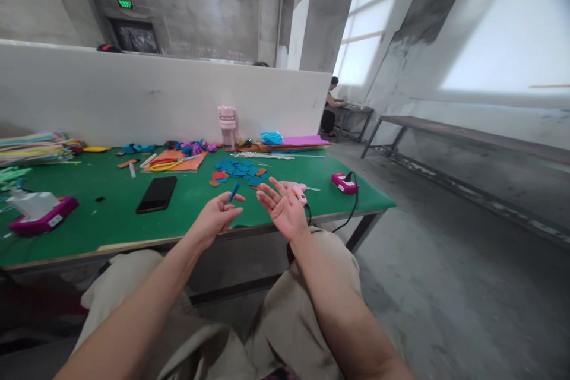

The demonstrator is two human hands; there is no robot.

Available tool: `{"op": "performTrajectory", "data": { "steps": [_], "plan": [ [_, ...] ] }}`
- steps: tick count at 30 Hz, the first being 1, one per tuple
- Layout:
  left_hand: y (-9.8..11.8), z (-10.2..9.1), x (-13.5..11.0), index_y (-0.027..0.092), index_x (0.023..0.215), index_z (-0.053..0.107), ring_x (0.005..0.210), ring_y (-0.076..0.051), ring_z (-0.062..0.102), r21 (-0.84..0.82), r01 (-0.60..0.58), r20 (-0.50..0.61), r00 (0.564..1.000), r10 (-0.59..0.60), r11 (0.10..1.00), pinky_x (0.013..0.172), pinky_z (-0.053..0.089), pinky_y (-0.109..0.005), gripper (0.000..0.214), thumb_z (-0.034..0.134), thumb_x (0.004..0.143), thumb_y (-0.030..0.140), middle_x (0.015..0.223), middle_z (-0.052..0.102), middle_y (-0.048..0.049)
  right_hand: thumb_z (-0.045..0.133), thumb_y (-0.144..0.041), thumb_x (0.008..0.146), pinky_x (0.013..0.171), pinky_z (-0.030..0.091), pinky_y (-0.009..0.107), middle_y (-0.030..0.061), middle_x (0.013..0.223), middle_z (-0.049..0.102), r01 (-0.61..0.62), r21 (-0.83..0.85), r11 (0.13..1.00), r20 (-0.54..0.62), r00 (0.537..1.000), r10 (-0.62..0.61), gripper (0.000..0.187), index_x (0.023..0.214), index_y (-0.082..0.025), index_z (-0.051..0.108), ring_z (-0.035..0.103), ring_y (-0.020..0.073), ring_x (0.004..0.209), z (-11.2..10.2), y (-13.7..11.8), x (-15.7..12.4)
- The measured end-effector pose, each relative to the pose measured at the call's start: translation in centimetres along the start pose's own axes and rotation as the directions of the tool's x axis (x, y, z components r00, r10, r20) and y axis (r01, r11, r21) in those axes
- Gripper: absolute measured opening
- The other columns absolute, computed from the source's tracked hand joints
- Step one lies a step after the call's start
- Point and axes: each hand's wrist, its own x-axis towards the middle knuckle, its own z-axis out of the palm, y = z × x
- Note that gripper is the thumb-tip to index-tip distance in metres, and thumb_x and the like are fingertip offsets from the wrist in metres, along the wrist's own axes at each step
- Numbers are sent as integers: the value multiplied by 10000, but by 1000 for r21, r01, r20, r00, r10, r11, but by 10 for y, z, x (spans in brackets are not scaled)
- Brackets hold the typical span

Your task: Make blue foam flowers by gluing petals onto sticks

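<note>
Between the fingers of my left hand (217, 217) is a small folded or rolled blue piece (234, 192), perhaps felt or foam. My right hand (285, 209) is palm up with its fingers spread, holding nothing. Just behind it a pink glue gun (297, 191) lies on the green table (120, 214), partly hidden by the fingers. Beyond both hands is a loose pile of flat blue cut pieces (240, 168), with a red piece (219, 176) and some brown ones among them.
A black phone (157, 194) lies left of my hands. Scissors (167, 164) rest on an orange sheet (196, 161). Magenta power strips (344, 183) sit at both sides, one with a cable over the edge. A pink tumbler (228, 126) stands by the white partition (178, 95). A person (332, 104) sits farther back.
</note>
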Motion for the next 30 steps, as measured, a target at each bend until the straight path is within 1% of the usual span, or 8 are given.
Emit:
{"op": "performTrajectory", "data": {
  "steps": [5,7,10,15,20,24,26,30],
  "plan": [
    [-7,10,3,161,820,594,342,-34,233,143,-70,-182,979,95,987,361,167,-179,261,629,639,347,400,273,106,187,-562,832,888,353,490,42,1150,564,-43,59,997,77,996,39,513,1156,-274,461,551,231,1002,12,0,-6],
    [-10,13,5,156,799,636,357,-42,252,228,-99,-230,961,152,969,376,171,-189,277,642,619,366,388,294,96,179,-579,824,893,347,480,34,1181,540,-41,76,996,93,995,34,528,1167,-286,453,533,233,1026,17,1,-8],
    [-15,17,7,149,785,670,394,-67,354,286,-108,-253,950,184,952,402,226,-197,316,651,593,399,402,426,63,160,-594,816,885,360,447,35,1228,499,-38,89,995,102,994,29,557,1191,-285,434,489,228,1082,23,3,-10],
    [-22,19,9,127,775,672,541,-123,525,230,-88,-249,958,145,969,508,362,-216,359,642,591,434,618,648,-25,133,-608,807,816,410,389,38,1262,465,-79,38,996,92,993,75,593,1209,-279,421,492,222,1070,30,7,-11],
    [-20,21,7,110,717,667,596,-143,557,224,-47,-251,963,104,973,574,402,-238,330,640,605,419,665,672,-58,133,-575,827,793,421,334,29,1262,466,-81,-19,997,101,992,82,569,1197,-273,442,526,201,1018,34,13,-11],
    [-9,24,1,128,690,651,668,-152,580,116,-132,-211,965,154,984,617,426,-242,245,643,621,362,744,679,-58,121,-558,837,810,416,315,20,1253,475,-70,-65,995,72,995,75,554,1167,-288,474,547,182,994,34,16,-11],
    [-4,24,-2,137,677,644,649,-149,576,100,-156,-225,959,175,983,569,422,-230,210,646,618,339,727,673,-47,104,-558,836,817,414,315,20,1262,466,-75,-90,993,51,995,80,564,1171,-291,470,552,181,991,34,16,-10],
    [5,19,-4,141,685,641,473,-93,483,90,-135,-274,949,155,987,421,327,-193,186,655,609,310,538,598,1,89,-566,830,845,404,337,23,1279,447,-77,-130,989,51,995,84,581,1197,-288,444,553,183,994,32,14,-10]
  ]
}}
